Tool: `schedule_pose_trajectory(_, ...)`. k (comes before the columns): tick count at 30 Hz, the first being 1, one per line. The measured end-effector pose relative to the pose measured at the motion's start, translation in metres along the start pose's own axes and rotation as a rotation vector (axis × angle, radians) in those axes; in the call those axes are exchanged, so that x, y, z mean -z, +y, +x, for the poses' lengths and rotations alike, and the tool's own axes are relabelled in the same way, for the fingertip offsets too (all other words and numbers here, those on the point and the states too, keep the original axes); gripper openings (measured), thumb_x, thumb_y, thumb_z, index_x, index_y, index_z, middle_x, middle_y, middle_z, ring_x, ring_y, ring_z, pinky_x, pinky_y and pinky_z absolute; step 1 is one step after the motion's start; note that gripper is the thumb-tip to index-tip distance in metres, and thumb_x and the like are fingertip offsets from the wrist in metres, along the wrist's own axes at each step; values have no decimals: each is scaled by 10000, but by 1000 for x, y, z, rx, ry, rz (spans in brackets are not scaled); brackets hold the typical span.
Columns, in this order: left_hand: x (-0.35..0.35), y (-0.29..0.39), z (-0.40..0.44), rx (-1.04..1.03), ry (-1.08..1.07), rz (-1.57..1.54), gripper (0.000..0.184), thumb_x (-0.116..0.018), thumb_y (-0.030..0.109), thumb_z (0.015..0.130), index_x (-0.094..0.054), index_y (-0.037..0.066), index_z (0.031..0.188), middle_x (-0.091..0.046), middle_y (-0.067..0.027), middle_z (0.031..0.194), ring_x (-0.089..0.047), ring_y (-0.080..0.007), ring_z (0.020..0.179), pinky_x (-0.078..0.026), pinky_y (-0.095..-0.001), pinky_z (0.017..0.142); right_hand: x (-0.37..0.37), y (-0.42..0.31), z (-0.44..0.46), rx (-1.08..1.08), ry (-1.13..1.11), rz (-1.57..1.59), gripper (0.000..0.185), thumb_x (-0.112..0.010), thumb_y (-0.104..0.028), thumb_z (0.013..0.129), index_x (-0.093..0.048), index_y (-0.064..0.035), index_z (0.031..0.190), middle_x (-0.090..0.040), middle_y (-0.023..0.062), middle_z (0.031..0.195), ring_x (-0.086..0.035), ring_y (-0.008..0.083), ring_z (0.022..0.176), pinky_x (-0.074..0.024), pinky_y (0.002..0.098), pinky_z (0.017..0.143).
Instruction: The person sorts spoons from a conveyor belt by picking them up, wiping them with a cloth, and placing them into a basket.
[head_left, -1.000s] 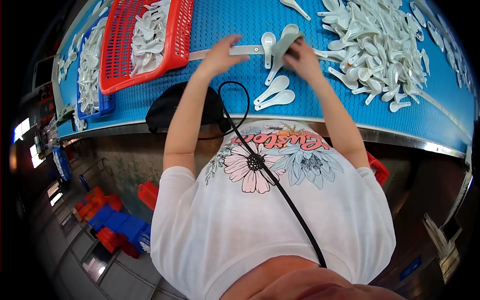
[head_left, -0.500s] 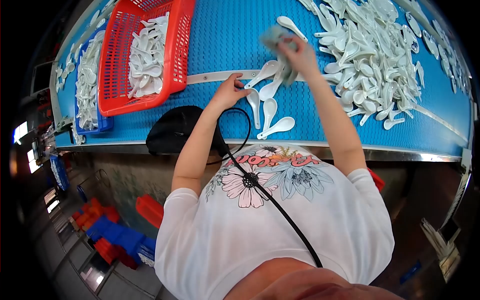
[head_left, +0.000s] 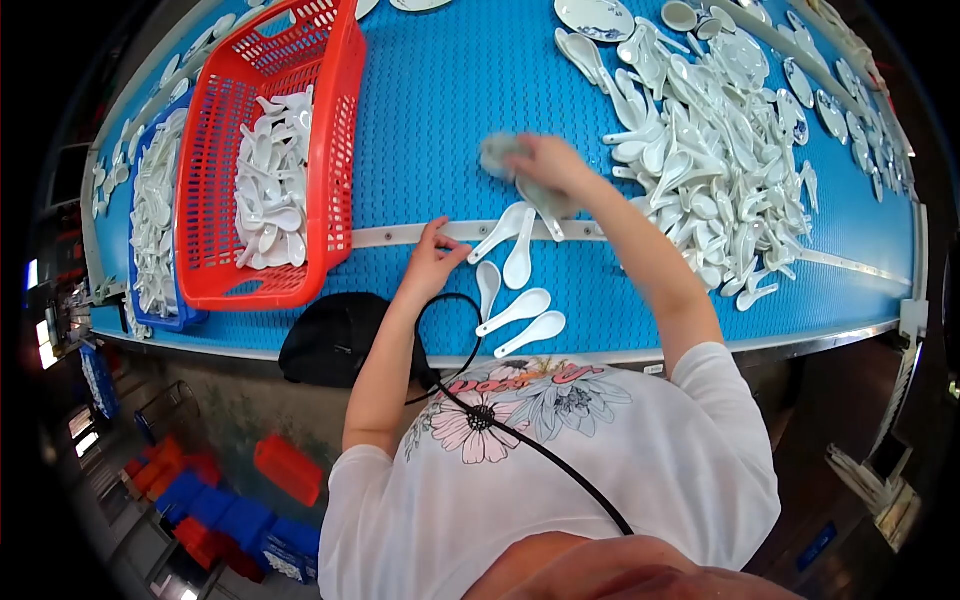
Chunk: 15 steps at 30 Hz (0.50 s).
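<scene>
My right hand [head_left: 556,168] grips a grey-green cloth [head_left: 503,154], partly blurred, above the blue belt. Part of the cloth hangs over a white ceramic spoon [head_left: 549,222], hiding much of it. My left hand [head_left: 432,262] rests by the pale metal strip with its thumb and fingers apart. Its fingertips are at the handle end of another spoon [head_left: 505,228]; whether they touch it I cannot tell. Several more white spoons [head_left: 518,308] lie loose between my hands and the belt's near edge.
A red basket [head_left: 322,230] partly filled with spoons stands at left, with a blue crate [head_left: 176,316] of spoons beyond it. A big heap of spoons [head_left: 700,170] lies at right. Plates [head_left: 594,18] are at the far side. A black bag [head_left: 335,340] sits at the near edge.
The view has shifted, so the belt and its contents appear lower. My right hand has moved left with the cloth. My left hand stays close to the spoon handles, and the loose spoons lie differently.
</scene>
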<state>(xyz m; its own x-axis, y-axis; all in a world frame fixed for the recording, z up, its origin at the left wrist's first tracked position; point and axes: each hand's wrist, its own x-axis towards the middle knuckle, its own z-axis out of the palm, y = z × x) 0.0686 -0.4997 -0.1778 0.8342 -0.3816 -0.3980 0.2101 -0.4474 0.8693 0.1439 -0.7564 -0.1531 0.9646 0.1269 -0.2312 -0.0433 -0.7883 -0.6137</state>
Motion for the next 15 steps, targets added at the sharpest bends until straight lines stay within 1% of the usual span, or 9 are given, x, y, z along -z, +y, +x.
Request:
schedule_pose_trajectory(2, 1, 7, 1, 167, 84, -205, 586, -605, 202, 792, -311, 40, 1272, -552, -69, 841, -540, -129, 677, -443, -250, 598, -3, -15, -13, 125, -74, 79, 365, -532, -426, 768, -616, -126, 957, -615, 124, 907, -577, 317, 855, -464, 381, 720)
schedule_pose_trajectory(3, 1, 15, 0, 178, 100, -185, 551, -536, 188, 842, -256, 74, 1303, -543, -61, 836, -504, -93, 637, -416, -219, 535, 5, -13, -8, 128, -74, 73, 365, -532, -426, 768, -616, -126, 957, -615, 124, 907, -577, 317, 855, -464, 381, 720)
schedule_pose_trajectory(5, -1, -12, 5, 78, 101, -41, 543, -547, 162, 832, -279, 78, 1297, -541, -60, 848, -515, -104, 668, -430, -229, 565, 34, -7, 10, 127, 245, 131, 377, -542, -441, 764, -629, -130, 958, -616, 123, 907, -576, 319, 854, -462, 366, 728)
schedule_pose_trajectory(7, -5, -17, 3, 50, 100, 27, 579, -619, 105, 762, -347, 78, 1272, -538, -52, 858, -514, -138, 754, -454, -266, 668, 75, 3, 35, 31, 405, 160, 343, -563, -393, 762, -619, -145, 993, -600, 104, 986, -556, 312, 918, -455, 351, 751)
schedule_pose_trajectory(8, -5, -18, 4, -24, 119, 131, 585, -661, 127, 723, -397, 77, 1242, -539, -46, 854, -517, -142, 775, -453, -268, 680, 88, 23, 58, 97, 447, 4, 347, -587, -363, 745, -609, -143, 1012, -570, 106, 1050, -530, 311, 967, -443, 356, 776)
schedule_pose_trajectory(9, -3, -14, 4, -12, 71, 158, 567, -685, 161, 700, -443, 69, 1204, -543, -46, 840, -522, -138, 754, -452, -271, 664, 89, 50, 83, 148, 492, -150, 360, -612, -333, 729, -599, -140, 1032, -540, 109, 1114, -504, 310, 1016, -430, 361, 801)
schedule_pose_trajectory(11, -1, -3, 4, -26, 45, 220, 591, -700, 195, 680, -448, 60, 1197, -541, -50, 787, -533, -144, 694, -446, -275, 614, 67, 97, 111, 201, 666, -433, 444, -655, -290, 684, -565, -123, 1085, -462, 129, 1206, -450, 308, 1081, -398, 394, 846)
schedule_pose_trajectory(13, 3, 8, 3, -12, 51, 246, 627, -708, 215, 670, -431, 63, 1212, -539, -52, 770, -537, -149, 674, -443, -275, 598, 58, 81, 101, 141, 706, -653, 465, -672, -256, 665, -548, -91, 1082, -438, 153, 1222, -434, 311, 1096, -377, 419, 869)
schedule_pose_trajectory(15, -2, 16, -3, -8, 105, 338, 723, -723, 273, 642, -384, 78, 1250, -538, -63, 769, -549, -185, 668, -447, -297, 594, 49, 77, 107, 109, 701, -611, 427, -669, -241, 664, -553, -89, 1046, -446, 150, 1211, -450, 311, 1075, -393, 419, 847)
